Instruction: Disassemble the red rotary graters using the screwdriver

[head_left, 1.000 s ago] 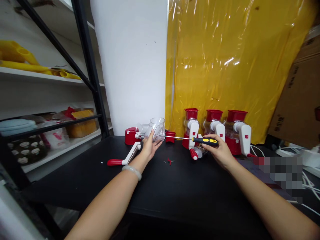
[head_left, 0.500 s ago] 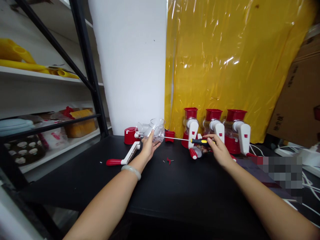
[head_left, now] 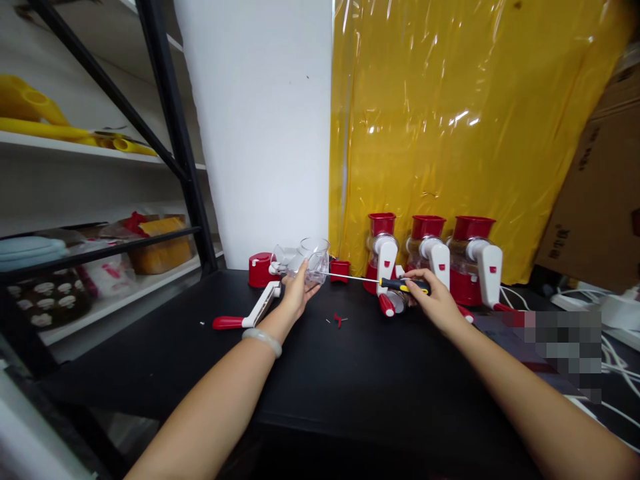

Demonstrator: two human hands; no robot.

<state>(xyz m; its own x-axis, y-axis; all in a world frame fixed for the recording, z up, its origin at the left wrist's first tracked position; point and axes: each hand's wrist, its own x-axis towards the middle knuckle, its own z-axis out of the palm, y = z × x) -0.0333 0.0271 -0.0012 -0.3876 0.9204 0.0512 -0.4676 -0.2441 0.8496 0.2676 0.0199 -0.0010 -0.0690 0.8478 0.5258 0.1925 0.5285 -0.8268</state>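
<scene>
My left hand [head_left: 296, 293] grips a clear plastic housing [head_left: 309, 257] held just above the black table [head_left: 320, 373]. A white crank with a red handle [head_left: 245, 318] lies on the table beside that hand. My right hand [head_left: 434, 300] is closed around the black and yellow handle of a screwdriver [head_left: 400, 285]. Its long thin shaft points left and its tip reaches the clear housing. A small red part and tiny screws [head_left: 339, 321] lie on the table between my hands.
Three assembled red and white hand-crank units [head_left: 430, 257] stand in a row against a yellow plastic sheet [head_left: 465, 120]. A red cap [head_left: 260, 270] sits near the white wall. A black metal shelf rack [head_left: 100, 220] is at left, cardboard boxes [head_left: 600, 200] and white cables [head_left: 610, 313] at right.
My right hand with the screwdriver has shifted slightly left and up, keeping the tip at the clear housing. My left hand has stayed in place.
</scene>
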